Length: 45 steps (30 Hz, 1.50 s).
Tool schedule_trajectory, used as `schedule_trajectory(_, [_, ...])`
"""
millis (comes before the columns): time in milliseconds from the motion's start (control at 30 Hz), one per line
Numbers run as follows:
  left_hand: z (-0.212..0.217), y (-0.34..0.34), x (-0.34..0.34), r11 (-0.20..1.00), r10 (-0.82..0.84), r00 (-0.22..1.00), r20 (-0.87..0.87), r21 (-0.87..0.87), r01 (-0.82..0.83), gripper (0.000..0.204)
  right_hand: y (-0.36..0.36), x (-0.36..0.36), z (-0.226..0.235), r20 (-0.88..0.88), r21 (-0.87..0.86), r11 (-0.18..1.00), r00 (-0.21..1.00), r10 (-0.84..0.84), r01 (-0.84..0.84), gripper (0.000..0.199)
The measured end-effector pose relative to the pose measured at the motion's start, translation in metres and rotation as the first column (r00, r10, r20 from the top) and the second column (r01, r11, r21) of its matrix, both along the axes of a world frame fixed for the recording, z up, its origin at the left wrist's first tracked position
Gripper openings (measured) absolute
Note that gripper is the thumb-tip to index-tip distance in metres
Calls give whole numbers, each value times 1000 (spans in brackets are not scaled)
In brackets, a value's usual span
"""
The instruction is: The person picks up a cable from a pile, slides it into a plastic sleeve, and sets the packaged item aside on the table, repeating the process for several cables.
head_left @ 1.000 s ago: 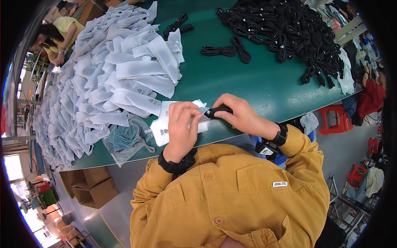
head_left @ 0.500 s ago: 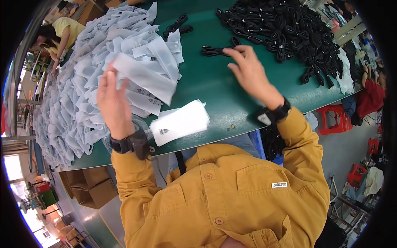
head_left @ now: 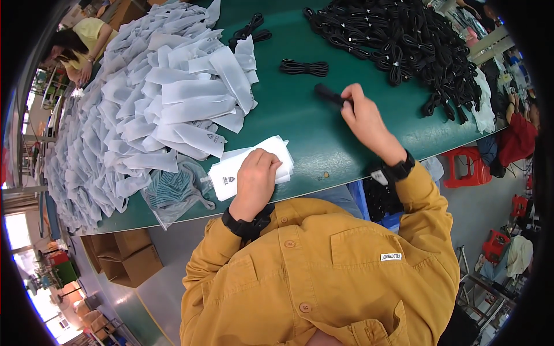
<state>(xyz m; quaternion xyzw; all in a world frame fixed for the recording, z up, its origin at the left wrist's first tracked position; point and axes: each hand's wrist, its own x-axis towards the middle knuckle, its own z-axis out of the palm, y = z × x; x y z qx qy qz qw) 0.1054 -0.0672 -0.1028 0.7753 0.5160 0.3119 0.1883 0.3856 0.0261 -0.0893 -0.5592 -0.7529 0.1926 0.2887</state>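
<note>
My left hand [head_left: 256, 176] rests on a stack of flat white plastic bags [head_left: 222, 180] at the table's near edge. Its fingers are bent and pressed together on the uppermost bag. Between the fingers of my right hand [head_left: 365, 118] is a coiled black cable [head_left: 329, 94], held just above the green table and blurred by motion. Another coiled black cable [head_left: 304, 68] lies flat beyond it. To the left spreads a large heap of frosted, filled-looking bags [head_left: 196, 95].
A big pile of coiled black cables [head_left: 392, 43] covers the far right, and a few more cables [head_left: 249, 32] lie at the back. A clear bag with teal contents [head_left: 173, 187] sits at the near edge. Cardboard boxes [head_left: 128, 259] stand below. A co-worker [head_left: 86, 43] is at the far left.
My left hand has let go of a frosted bag onto the left heap and moved down and right to the stack. My right hand has picked up a coiled cable and moved nearer.
</note>
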Motion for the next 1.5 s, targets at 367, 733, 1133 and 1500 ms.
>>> schedule_trajectory(367, [5, -7, -2, 941, 222, 929, 297, -314, -125, 4, -66, -38, 18, -84, 93, 866, 863, 499, -492, 20])
schedule_trajectory(733, [31, 0, 7, 970, -132, 985, 110, 220, 106, 9, -54, -45, 6, -672, -548, 631, 738, 60, -550, 21])
schedule_trajectory(1133, [56, 31, -18, 938, 229, 632, 740, -340, 59, 7, -37, -69, 48, -378, 309, 816, 725, 576, -488, 31])
schedule_trajectory(1500, [66, 29, -36, 982, 186, 965, 185, -17, -186, 19, 69, -22, -2, 500, 375, 883, 864, 62, -281, 44])
